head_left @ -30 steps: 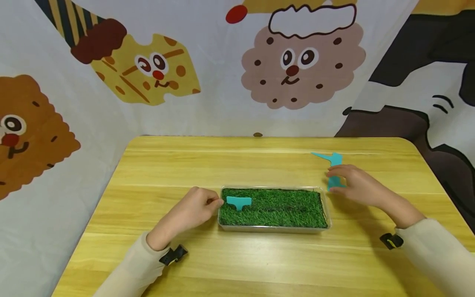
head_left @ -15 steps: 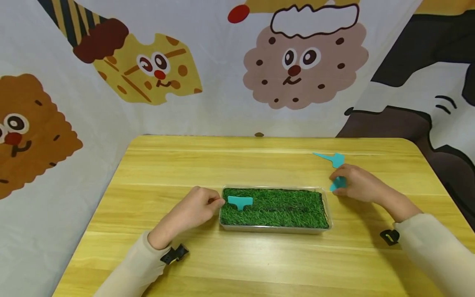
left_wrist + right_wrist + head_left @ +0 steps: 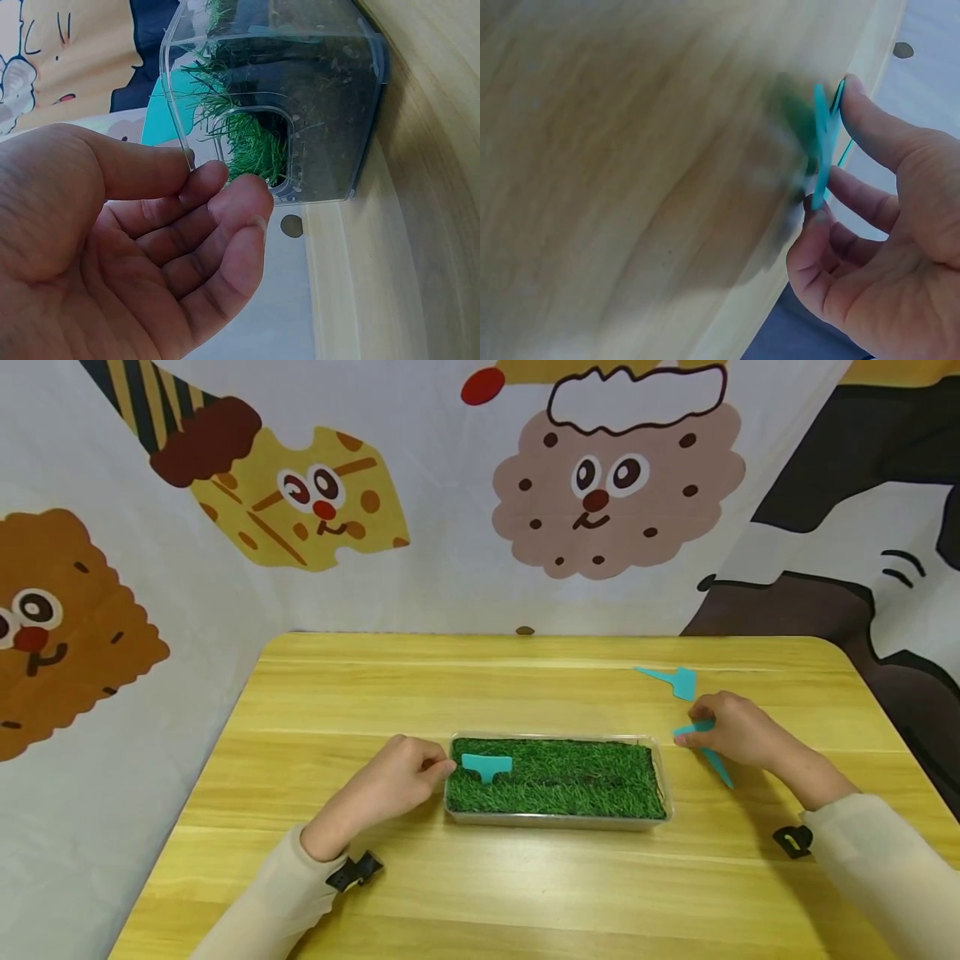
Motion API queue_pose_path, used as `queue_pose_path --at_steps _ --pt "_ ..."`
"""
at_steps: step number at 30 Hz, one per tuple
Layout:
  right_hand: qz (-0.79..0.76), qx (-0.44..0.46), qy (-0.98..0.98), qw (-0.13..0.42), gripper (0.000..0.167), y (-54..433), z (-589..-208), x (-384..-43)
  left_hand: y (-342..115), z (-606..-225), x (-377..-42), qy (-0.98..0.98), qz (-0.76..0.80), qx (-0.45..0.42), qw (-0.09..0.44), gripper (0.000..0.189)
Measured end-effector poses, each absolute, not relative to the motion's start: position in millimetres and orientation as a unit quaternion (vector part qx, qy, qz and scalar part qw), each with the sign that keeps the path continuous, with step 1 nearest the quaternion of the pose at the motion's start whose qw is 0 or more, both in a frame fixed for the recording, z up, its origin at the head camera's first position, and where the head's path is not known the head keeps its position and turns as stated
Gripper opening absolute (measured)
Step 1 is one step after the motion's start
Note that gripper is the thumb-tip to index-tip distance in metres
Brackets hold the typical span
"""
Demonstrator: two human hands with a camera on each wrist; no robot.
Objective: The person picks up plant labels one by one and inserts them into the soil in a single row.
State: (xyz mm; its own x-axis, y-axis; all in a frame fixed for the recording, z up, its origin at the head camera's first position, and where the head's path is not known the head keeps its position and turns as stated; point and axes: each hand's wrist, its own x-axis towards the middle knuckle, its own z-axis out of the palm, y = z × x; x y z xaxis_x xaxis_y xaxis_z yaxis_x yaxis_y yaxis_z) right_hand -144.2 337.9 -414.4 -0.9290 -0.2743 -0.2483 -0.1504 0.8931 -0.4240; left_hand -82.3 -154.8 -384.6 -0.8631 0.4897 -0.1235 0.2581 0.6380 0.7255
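Note:
My left hand point(image 3: 393, 779) pinches the left rim of a clear plastic box point(image 3: 330, 127), thumb against curled fingers in the left wrist view. Artificial-looking green grass point(image 3: 577, 777) fills the box over a dark layer. Upright in the grass near its left end stands a teal T-shaped plant label point(image 3: 487, 765). To the right of the box, my right hand point(image 3: 738, 731) holds another teal plant label point(image 3: 717, 768) by its wide head, its pointed stem slanting toward the near right. The right wrist view shows this label point(image 3: 821, 161) nearly edge-on between thumb and fingers.
A third teal plant label point(image 3: 684, 683) lies behind my right hand, stem pointing left. Everything stands on a light wooden table point(image 3: 517, 893). A cloth with cartoon food prints point(image 3: 442, 527) hangs behind the table's far edge.
My right hand has taken hold of the nearer plant label and turned it, so its stem now shows below the hand. The hand has shifted slightly right. My left hand stays at the rim.

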Motion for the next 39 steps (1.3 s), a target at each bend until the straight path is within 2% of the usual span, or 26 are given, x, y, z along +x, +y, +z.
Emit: queue_pose_path --at_steps 7,20,29,39 --pt "-0.192 -0.098 0.965 0.151 0.058 342 -416 -143 -155 -385 -82 0.892 0.370 0.209 0.154 0.039" --pt "-0.250 -0.115 0.950 0.145 0.017 364 -404 -138 -154 -385 -83 0.888 0.375 0.222 0.148 0.035" --pt "-0.248 -0.096 0.955 0.130 0.027 377 -386 -132 -155 -385 -83 0.887 0.376 0.220 0.152 0.033" --pt "-0.257 -0.065 0.961 0.082 0.032 382 -374 -124 -155 -386 -83 0.887 0.377 0.216 0.157 0.034"
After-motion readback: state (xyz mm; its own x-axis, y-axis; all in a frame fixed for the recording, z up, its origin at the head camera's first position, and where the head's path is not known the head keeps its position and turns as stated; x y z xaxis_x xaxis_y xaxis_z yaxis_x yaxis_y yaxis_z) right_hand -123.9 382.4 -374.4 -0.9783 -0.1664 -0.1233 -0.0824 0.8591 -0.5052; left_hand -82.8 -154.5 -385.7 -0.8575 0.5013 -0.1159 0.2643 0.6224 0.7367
